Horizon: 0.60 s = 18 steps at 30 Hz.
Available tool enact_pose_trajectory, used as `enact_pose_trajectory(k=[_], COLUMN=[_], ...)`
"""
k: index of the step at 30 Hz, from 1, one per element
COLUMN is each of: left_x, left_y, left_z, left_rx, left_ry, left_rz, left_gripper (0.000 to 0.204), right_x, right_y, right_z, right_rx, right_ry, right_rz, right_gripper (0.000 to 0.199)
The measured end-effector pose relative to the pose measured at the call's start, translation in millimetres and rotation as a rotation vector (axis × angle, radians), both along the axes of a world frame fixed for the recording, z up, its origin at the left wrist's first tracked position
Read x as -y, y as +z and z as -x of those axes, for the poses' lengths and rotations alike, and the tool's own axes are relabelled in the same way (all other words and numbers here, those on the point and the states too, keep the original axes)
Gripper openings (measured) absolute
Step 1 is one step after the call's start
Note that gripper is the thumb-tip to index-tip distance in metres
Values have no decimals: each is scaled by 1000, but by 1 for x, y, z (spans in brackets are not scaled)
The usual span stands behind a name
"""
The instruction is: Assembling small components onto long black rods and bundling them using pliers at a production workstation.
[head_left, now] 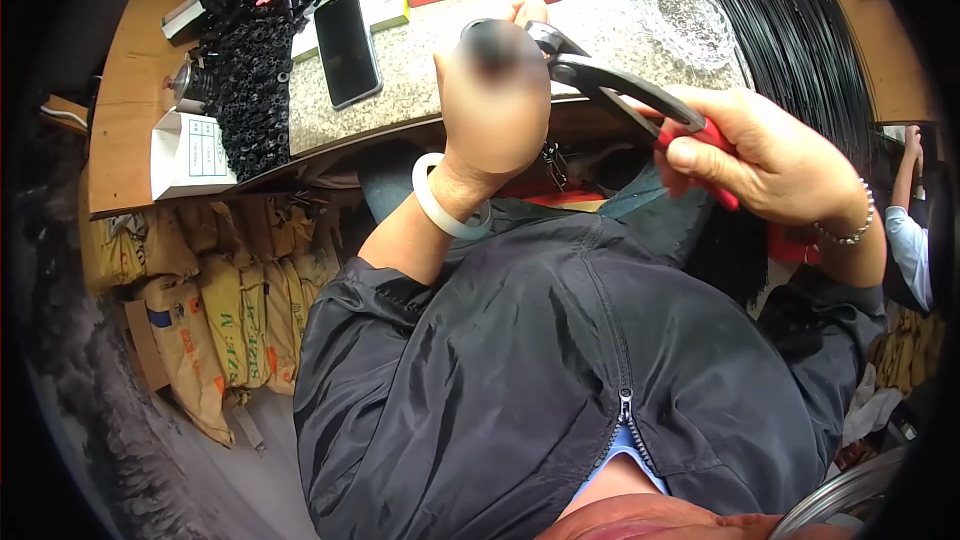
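My right hand (775,155) is closed round the red grips of a pair of black-handled pliers (630,90). The metal head of the pliers reaches left to the fingers of my left hand (492,125). A small black part (492,45) shows at the top of that hand, closed round it; a blur over it hides its exact shape. One finger of my left hand stretches out to the right beyond the pliers' head. Whether the jaws touch the black part, I cannot tell.
A phone (347,48) lies on the speckled table top (410,105), left of my hands. Beside it are heaped small black parts (258,90) and a white box (193,155). A glass ashtray (690,25) and bundled black rods (800,30) lie right. Sacks (190,345) stand below left.
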<state>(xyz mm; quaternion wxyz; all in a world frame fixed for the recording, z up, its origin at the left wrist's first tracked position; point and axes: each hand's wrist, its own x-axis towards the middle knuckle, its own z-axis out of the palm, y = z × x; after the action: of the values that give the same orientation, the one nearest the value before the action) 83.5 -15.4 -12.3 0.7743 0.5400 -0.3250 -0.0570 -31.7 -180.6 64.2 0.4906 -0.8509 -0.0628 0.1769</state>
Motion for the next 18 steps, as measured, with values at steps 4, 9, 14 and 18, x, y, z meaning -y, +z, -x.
enact_pose_trajectory(k=[4,9,14,18], left_x=[3,-3,-2,-3], left_y=[1,8,13,18], left_z=[1,2,-2,-1], left_rx=[-20,38,64,7], left_ry=[12,53,56,16], left_rz=[-28,-177,-138,-65], left_gripper=[19,20,20,20], right_x=[0,-4,-7,-9], right_y=[32,35,4,9], right_z=[-4,-7,-3,-4], right_rx=[-244,-381,-171,-118], right_ry=[-38,-97,-77,-66], right_rz=[86,52,-43,-90], right_gripper=[33,34,34,33])
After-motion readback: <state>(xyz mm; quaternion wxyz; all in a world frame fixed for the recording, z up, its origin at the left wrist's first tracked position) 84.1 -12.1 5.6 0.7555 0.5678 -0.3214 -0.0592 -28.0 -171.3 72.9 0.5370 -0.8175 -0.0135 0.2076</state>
